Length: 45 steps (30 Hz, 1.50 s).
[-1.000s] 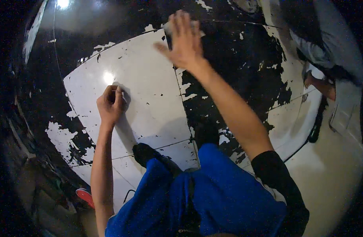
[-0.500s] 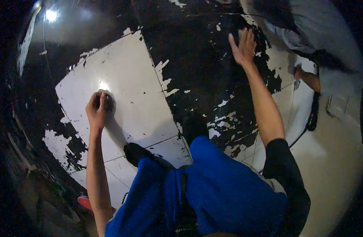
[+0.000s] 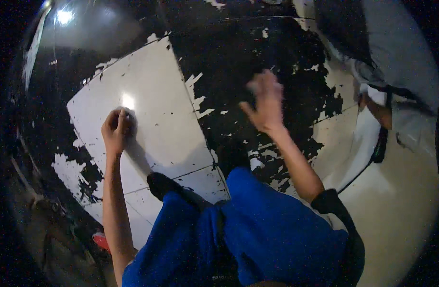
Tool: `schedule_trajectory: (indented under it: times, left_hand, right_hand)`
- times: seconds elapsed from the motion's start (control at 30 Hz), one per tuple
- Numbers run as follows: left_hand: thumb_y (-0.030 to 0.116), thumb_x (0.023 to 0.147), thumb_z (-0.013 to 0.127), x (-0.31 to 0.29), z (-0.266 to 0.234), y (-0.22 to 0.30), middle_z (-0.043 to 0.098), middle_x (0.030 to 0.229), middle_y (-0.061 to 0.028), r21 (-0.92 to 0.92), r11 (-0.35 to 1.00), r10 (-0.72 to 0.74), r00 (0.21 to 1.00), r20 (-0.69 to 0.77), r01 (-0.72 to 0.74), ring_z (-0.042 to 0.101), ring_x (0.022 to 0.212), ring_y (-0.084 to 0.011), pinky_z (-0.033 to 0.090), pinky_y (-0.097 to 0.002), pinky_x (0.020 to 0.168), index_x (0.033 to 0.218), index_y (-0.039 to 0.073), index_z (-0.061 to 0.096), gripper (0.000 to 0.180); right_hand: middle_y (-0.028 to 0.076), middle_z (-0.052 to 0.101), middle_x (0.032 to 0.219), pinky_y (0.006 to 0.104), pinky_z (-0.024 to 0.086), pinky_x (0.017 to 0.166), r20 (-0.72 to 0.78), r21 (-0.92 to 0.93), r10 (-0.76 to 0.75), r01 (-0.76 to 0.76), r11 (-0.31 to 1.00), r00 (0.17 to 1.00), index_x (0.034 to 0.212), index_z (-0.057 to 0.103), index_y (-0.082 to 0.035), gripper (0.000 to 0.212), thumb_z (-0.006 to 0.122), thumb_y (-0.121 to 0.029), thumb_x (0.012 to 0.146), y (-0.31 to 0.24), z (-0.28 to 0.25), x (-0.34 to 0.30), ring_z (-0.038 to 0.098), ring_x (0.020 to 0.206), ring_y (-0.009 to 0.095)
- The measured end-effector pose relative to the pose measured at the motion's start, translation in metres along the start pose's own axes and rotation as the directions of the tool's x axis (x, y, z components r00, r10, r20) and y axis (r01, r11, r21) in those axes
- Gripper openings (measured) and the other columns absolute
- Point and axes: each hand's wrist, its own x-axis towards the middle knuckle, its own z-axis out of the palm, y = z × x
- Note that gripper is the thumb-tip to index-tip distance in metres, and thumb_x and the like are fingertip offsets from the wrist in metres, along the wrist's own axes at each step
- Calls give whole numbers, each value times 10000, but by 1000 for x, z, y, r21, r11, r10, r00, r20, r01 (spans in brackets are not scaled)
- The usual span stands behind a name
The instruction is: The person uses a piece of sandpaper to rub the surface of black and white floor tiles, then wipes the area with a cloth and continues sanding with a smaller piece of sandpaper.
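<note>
My left hand (image 3: 115, 130) is held over the white tile area, its thumb and fingers curled together. Anything inside that grip is hidden from view. Toward the right, my right hand (image 3: 266, 103) hovers above the black patch of floor (image 3: 219, 62), fingers spread and slightly blurred, with nothing in it. The white tiled floor (image 3: 152, 81) shows through in a large straight-edged area, with ragged flakes of the black layer around it. Below the hands are my legs in blue trousers (image 3: 277, 225) and my dark-covered feet (image 3: 164, 185).
At the right, grey cloth (image 3: 413, 119) and a patch of bare skin (image 3: 377, 112) belong to what appears to be another person. A black object (image 3: 380, 146) with a thin dark cord lies there on pale floor. Something red (image 3: 100, 240) sits by my left forearm.
My right hand has come back toward me and to the left over the black floor. The left hand has barely moved. The grey cloth at the right has shifted slightly.
</note>
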Motion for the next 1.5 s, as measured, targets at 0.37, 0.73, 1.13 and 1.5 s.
schedule_trajectory:
  times: [0.37,0.73,1.13,1.5]
  left_hand:
    - [223,1020,619,3,-1,16,659,816,-2,64,996,-63,998,16,62,589,765,-71,470,-232,700,961,-5,680,244]
    - [209,995,660,0,3,15,674,744,-20,96,995,45,996,-73,-38,588,695,-55,485,-245,628,925,-15,682,236]
    - [157,986,660,4,5,22,643,743,-2,70,997,35,997,-66,-31,568,671,-58,471,-243,621,882,-23,657,207]
    - [189,1012,629,4,6,17,642,763,6,19,1000,-14,1000,-19,15,575,698,-59,461,-232,645,901,11,672,214]
  right_hand:
    - [266,198,1644,612,116,1214,-421,39,557,-600,799,715,1594,213,-15,926,395,-690,986,176,11,70,182,1524,430]
    - [255,147,1659,602,119,1218,-63,153,181,-169,974,982,1564,239,53,956,631,-536,920,-16,24,-70,135,1538,421]
    - [238,464,1477,565,323,1125,-462,-30,316,-370,928,829,1337,547,-12,644,616,-525,955,72,3,102,391,1395,424]
    - [197,236,1651,549,87,1243,-221,156,-323,361,920,920,1533,377,-22,875,530,-637,929,-160,43,108,131,1554,354]
